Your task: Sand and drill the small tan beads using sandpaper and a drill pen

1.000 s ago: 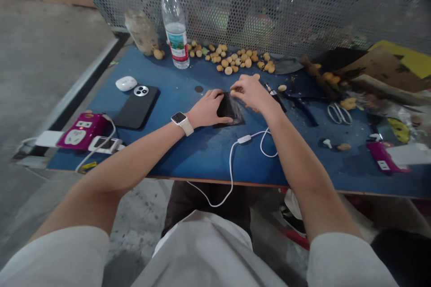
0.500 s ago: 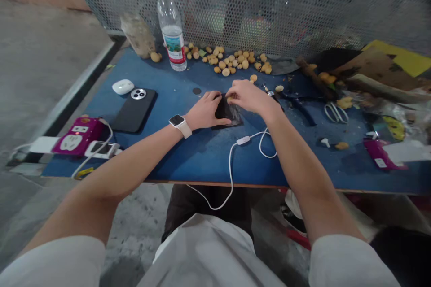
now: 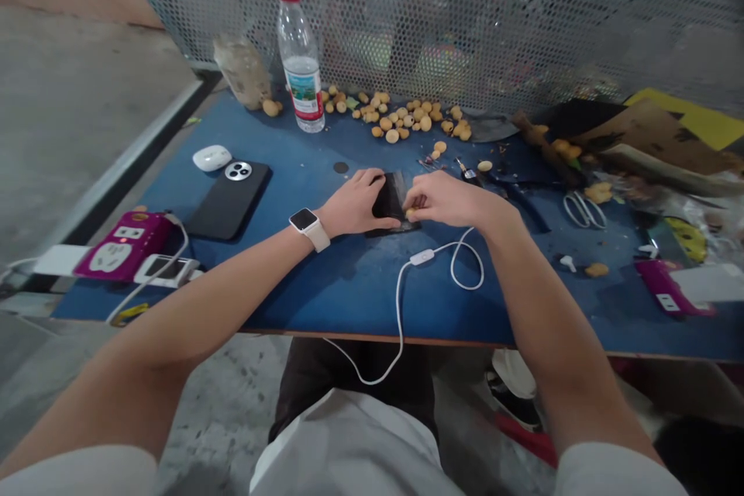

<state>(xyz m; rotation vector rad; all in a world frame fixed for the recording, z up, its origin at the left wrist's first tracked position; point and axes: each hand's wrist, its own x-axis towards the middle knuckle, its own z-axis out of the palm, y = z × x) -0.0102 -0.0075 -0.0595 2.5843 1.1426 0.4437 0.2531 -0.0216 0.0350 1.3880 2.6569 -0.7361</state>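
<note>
My left hand [image 3: 353,205], wearing a white watch, lies with thumb and fingers apart over the left part of a dark flat sheet [image 3: 390,200], pressing on it. Pale dust streaks cover the sheet, which resembles sandpaper. At the sheet's right side, the fingers of my right hand [image 3: 446,200] are pinched around a small tan nut-like piece [image 3: 411,214] held against its surface. Most of that piece is hidden by the fingers. A white cable [image 3: 421,256] with an inline switch lies nearer to me.
Many round tan pieces [image 3: 401,120] lie along the mesh by a water bottle [image 3: 305,89]. A phone [image 3: 229,205], mouse [image 3: 211,158] and purple power strip [image 3: 123,245] sit left. Pliers [image 3: 528,205], scissors [image 3: 584,211] and another purple strip [image 3: 668,291] are right.
My right hand, pinching the tan piece, has moved down the sheet from its far part to its near right part. My left hand stays on the sheet. The view has shifted slightly.
</note>
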